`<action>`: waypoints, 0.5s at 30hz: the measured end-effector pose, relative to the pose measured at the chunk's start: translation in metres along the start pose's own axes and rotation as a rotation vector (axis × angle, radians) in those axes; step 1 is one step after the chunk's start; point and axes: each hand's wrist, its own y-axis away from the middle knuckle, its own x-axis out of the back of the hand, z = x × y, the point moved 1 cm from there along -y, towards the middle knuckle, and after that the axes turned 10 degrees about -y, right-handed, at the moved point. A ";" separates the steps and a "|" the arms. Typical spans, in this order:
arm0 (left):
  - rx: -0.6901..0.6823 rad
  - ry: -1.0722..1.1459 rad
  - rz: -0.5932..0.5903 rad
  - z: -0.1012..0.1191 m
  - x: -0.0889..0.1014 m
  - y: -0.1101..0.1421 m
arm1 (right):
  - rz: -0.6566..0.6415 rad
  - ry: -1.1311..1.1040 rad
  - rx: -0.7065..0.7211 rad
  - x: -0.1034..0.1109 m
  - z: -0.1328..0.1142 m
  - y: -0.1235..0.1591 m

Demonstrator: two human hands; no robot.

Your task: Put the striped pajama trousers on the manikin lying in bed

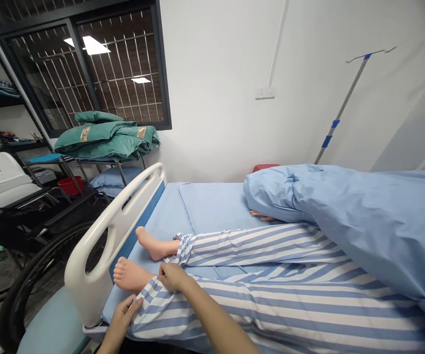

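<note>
Two hands at the near cuff of the striped trousers on the bed, the upper body hidden under a blue cover
The cover conceals everything above the trouser legs except some fingers poking out at its edge; the right hand is curled closed on the near cuff, its grip partly hidden by its own knuckles, while the left hand, forearm cut off by the bottom edge, has thumb and fingertips at the hem, whether pinching I cannot tell; the near foot and far foot stick out bare, with the white bed end panel standing just beyond the toes, and past it a wheelchair, cropped at the left, and green bedding below the window
</note>
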 end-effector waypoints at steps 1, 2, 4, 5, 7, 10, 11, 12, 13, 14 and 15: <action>-0.013 -0.017 -0.006 -0.001 0.004 0.000 | 0.022 0.007 0.006 -0.002 -0.002 0.000; -0.017 -0.028 0.005 -0.003 0.009 -0.001 | 0.046 0.013 0.024 -0.002 -0.004 -0.001; 0.008 -0.045 0.053 -0.008 0.021 -0.003 | 0.101 0.016 0.073 -0.001 -0.012 -0.004; 0.023 -0.048 0.091 -0.011 0.028 -0.005 | 0.127 0.014 0.097 -0.001 -0.018 -0.007; 0.039 -0.058 0.155 -0.016 0.039 -0.006 | 0.172 0.001 0.143 0.000 -0.030 -0.015; 0.032 -0.104 0.178 -0.022 0.044 -0.005 | 0.195 -0.013 0.188 -0.007 -0.045 -0.030; 0.029 -0.128 0.172 -0.023 0.043 -0.003 | 0.193 -0.008 0.187 -0.010 -0.048 -0.034; 0.026 -0.151 0.170 -0.024 0.040 -0.001 | 0.190 0.002 0.175 -0.014 -0.049 -0.036; 0.027 -0.174 0.167 -0.024 0.036 0.001 | 0.187 0.013 0.157 -0.017 -0.048 -0.038; 0.031 -0.192 0.165 -0.025 0.032 0.003 | 0.190 0.020 0.136 -0.020 -0.046 -0.039; 0.039 -0.206 0.160 -0.027 0.028 0.004 | 0.199 0.024 0.116 -0.021 -0.043 -0.039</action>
